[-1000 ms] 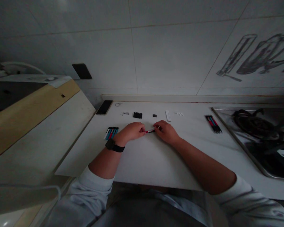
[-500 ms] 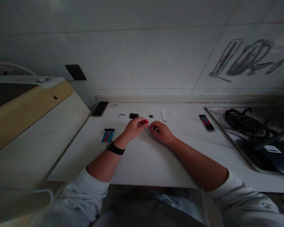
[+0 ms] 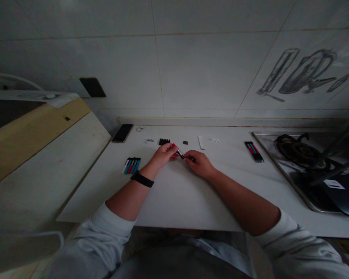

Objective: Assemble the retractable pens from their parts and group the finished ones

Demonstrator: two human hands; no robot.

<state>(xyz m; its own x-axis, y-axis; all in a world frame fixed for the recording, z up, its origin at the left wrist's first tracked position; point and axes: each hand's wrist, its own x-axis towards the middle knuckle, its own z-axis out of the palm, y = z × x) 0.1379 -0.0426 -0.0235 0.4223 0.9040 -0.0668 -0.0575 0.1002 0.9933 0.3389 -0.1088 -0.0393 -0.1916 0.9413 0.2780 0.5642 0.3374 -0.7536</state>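
Between my two hands, over the middle of the white counter (image 3: 174, 197), a red and black pen (image 3: 179, 154) lies slanted. My left hand (image 3: 162, 155) is closed around its red upper end. The fingertips of my right hand (image 3: 200, 163) pinch the black lower end. Just beyond my left hand sits a row of small black pen parts (image 3: 164, 142), with tiny springs (image 3: 149, 140) to its left. Further along are a small black piece (image 3: 185, 143), thin white sticks (image 3: 201, 142) and tiny white pieces (image 3: 214, 140).
Blue, red and white pen barrels (image 3: 131, 166) lie left of my left wrist. Several red and black pens (image 3: 254, 151) rest at the right, near the gas stove (image 3: 301, 155). A phone (image 3: 122, 133) and a ring (image 3: 140, 129) are at the back left, beside a slanted panel (image 3: 61, 151).
The red part and the dark part were apart or only partly seen between my fingers; now they line up as one pen. My left hand has turned and shifted slightly left.
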